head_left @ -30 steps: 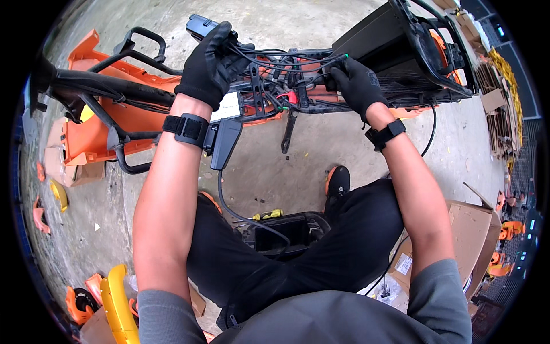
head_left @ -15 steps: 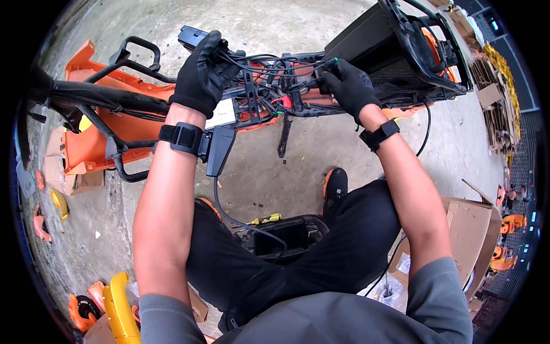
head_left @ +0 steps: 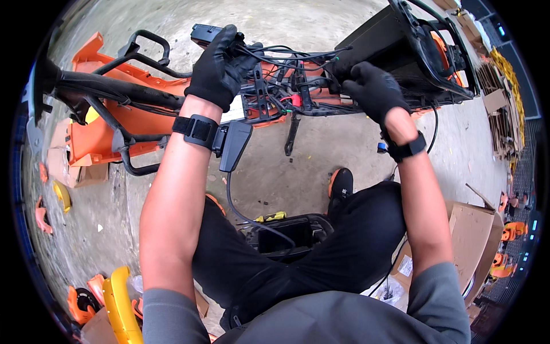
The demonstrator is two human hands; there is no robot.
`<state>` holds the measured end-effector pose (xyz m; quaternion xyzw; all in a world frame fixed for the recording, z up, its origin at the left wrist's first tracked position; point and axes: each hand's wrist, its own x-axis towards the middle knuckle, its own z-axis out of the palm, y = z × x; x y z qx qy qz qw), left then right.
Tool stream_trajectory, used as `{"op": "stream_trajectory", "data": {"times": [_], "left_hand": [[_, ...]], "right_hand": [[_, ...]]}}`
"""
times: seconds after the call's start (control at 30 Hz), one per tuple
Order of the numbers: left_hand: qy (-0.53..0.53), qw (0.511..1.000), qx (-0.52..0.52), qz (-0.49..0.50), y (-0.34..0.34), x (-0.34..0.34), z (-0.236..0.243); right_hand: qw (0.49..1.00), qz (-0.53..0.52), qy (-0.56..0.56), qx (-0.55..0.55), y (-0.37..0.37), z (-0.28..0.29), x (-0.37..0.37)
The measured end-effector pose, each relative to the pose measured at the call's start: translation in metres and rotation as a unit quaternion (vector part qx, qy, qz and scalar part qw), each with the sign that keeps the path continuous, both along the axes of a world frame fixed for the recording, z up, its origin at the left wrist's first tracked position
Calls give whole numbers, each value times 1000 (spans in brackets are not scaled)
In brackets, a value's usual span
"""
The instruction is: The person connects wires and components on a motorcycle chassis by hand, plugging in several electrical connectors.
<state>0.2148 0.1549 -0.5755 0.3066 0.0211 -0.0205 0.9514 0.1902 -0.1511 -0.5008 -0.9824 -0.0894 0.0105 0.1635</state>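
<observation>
My left hand (head_left: 220,71), in a black glove, is closed around a dark finned box (head_left: 205,35) and the root of its black cables (head_left: 286,56). The box hangs over the middle of a stripped orange-and-black vehicle frame (head_left: 275,103). From it the cables run right toward a large black bin-like housing (head_left: 375,43). My right hand (head_left: 375,92), gloved too, is curled beside the cable ends and the housing's lower corner. What its fingers hold, if anything, is hidden. A red connector (head_left: 295,100) lies among the wiring below the cables.
Orange body panels (head_left: 94,135) and black tubing stand at left. Between my feet is an open black tray (head_left: 286,238) with a yellow-handled tool (head_left: 271,217). Cardboard boxes (head_left: 472,238) sit at right, yellow and orange parts (head_left: 120,304) at lower left.
My right hand has drawn right and slightly down, away from the cable ends with the green tip. My left hand, with the dark box, appears a little farther right and higher.
</observation>
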Motion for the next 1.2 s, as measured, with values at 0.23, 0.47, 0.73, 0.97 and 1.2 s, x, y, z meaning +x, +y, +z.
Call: {"op": "stream_trajectory", "data": {"times": [0.23,0.47,0.73,0.97,1.2], "left_hand": [[9,1000,20,-13,-29,-11,18],[-37,996,27,-72,-45,-22,18],[-59,989,49,-124,-41,-22,25],[-16,991,74,-114,-32,-23,20],[57,988,116,-81,4,-18,4]], "right_hand": [[921,198,-334,-14,40,16,-21],[972,167,-163,10,46,-27,1],[964,155,-211,37,31,-34,16],[983,80,-156,50,23,-35,21],[989,-21,-51,136,18,-42,29]]}}
